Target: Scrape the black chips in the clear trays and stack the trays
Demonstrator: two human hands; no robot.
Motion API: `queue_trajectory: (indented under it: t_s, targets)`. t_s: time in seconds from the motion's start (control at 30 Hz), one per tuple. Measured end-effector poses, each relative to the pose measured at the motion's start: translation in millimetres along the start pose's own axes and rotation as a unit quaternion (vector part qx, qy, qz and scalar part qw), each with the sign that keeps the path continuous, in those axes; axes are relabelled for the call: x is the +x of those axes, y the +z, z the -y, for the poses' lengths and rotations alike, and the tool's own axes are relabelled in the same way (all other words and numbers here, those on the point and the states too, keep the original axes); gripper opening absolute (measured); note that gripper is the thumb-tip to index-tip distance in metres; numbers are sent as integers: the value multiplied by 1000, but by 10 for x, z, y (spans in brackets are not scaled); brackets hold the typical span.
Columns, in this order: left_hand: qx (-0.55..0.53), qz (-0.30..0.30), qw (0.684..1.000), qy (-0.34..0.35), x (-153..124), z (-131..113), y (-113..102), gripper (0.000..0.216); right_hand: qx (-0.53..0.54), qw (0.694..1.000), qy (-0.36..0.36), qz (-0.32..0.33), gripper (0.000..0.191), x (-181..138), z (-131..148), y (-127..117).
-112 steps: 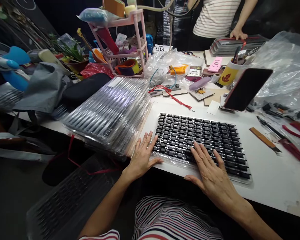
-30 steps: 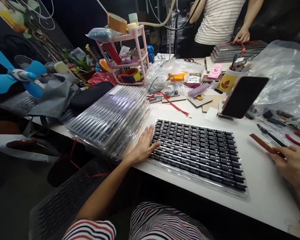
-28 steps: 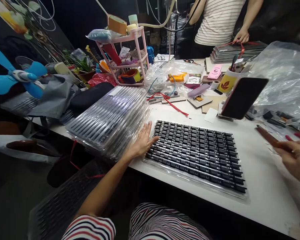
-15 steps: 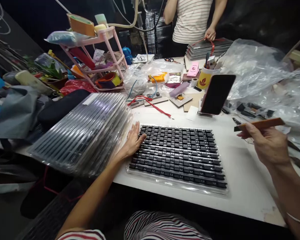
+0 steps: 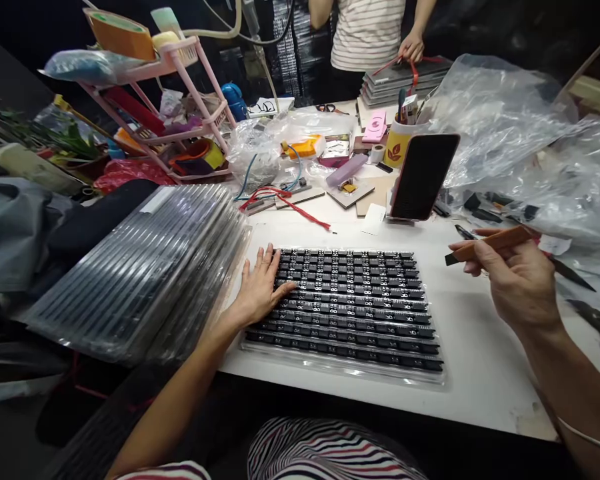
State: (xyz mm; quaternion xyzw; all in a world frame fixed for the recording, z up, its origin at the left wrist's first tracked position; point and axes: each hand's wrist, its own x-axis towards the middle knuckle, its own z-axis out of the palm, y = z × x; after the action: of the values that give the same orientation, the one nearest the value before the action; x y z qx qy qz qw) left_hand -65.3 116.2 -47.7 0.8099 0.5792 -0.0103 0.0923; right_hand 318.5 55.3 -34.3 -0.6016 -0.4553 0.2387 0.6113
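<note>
A clear plastic tray (image 5: 300,360) lies on the white table, filled with rows of black electronic parts (image 5: 350,300). My left hand (image 5: 257,290) rests flat on the tray's left edge, fingers spread, the thumb over the nearest parts. Off to the tray's right and raised above the table, my right hand (image 5: 523,287) grips a flat brown strip (image 5: 495,244) with a dark tip pointing left. What the strip is exactly, I cannot tell. Left of my left hand stands a stack of clear ribbed trays (image 5: 125,267).
A phone (image 5: 425,177) stands upright behind the tray, near a yellow cup (image 5: 397,143). Scissors (image 5: 593,320) lie at the far right, below crumpled plastic sheets (image 5: 505,127). A pink rack (image 5: 180,60) is at back left. Across the table, a person's hand (image 5: 411,47) touches stacked grey trays (image 5: 380,88).
My right hand has come slightly left with the brown strip, which now tilts more. My left hand has spread its fingers a little further on the tray edge. The view has shifted.
</note>
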Motion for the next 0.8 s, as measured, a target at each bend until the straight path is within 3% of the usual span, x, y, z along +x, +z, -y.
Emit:
queue_trajectory:
  t_s: [0.1, 0.23, 0.47, 0.67, 0.8]
  targets:
    - [13, 5, 1000, 6, -7, -41, -8, 83, -6, 1000, 4, 2, 28, -10, 42, 16]
    - [48, -38, 998, 26, -46, -71, -4, 83, -6, 1000, 17, 12, 26, -20, 119, 28]
    - [79, -64, 984, 149, -189, -342, 80, 87, 32, 998, 42, 22, 39, -18, 125, -1]
    - [75, -61, 980, 176, -261, -626, 122, 88, -29, 998, 2, 60, 44, -43, 104, -23]
    - [64, -44, 979, 186, -270, -734, 109, 89, -69, 995, -7, 64, 56, -83, 87, -16]
